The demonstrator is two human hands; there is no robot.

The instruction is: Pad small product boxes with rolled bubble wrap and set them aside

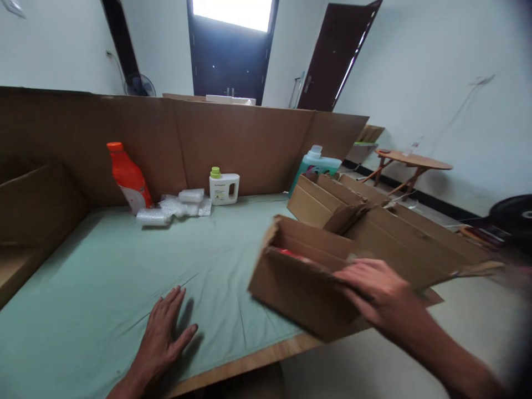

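Observation:
My right hand [376, 288] grips the near right edge of an open cardboard box [299, 288], thumb outside the wall. The box sits tilted at the table's front right edge, slightly blurred. Something red [293, 254] shows inside it; its kind is mostly hidden. Low over the green cloth [208, 277], or resting on it, my left hand [164, 332] has its fingers spread and holds nothing. Beyond the hands stand a white bottle with a green cap [224, 189], an orange bottle [129, 178] and bubble-wrapped bundles [178, 208].
More open cardboard boxes [320, 202] crowd the right side, with a teal liquid bottle [313, 166] behind them. A cardboard wall [241, 144] borders the back of the table. At the left stands another cardboard box [37, 216]. A small wooden table [415, 160] is farther right.

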